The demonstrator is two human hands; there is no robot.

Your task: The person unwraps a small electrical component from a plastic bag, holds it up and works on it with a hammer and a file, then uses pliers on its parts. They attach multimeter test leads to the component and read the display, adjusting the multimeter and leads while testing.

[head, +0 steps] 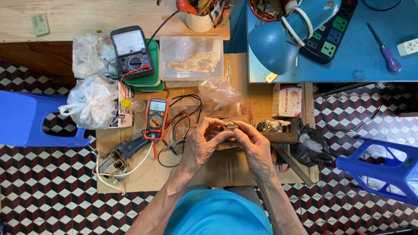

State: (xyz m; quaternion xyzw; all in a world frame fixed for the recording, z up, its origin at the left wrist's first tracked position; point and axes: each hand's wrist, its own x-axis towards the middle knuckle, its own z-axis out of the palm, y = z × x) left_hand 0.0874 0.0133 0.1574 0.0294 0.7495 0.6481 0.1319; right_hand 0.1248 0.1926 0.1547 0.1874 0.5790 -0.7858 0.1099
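Left hand: the left hand (201,143) is held over the middle of the cardboard sheet (143,174), fingers curled closed, with thumb and fingertips pinched on a small grey metal part (229,127).
Right hand: the right hand (257,148) is brought against the left, its fingers bent shut around the same small grey metal part from the other side.
Small part: it is gripped between both hands, above the cardboard and just in front of a hammer (278,137); its exact kind cannot be told.
Meters: an orange digital multimeter (156,118) is laid to the left of the hands, its red and black leads (183,122) looped beside them; a black analogue meter (131,51) is propped further back on green lids.
Bags and box: a knotted white plastic bag (90,102) is seen at the left edge, and a clear plastic box (191,58) is set behind the hands.
Other items: a small motor with white wires (114,163) is placed near the left forearm; a blue desk lamp (287,35) is leaned over a blue table (370,65), where a purple-handled screwdriver (385,48) is laid.
Seating: blue plastic stools (26,119) are stood at both sides on the patterned tile floor.
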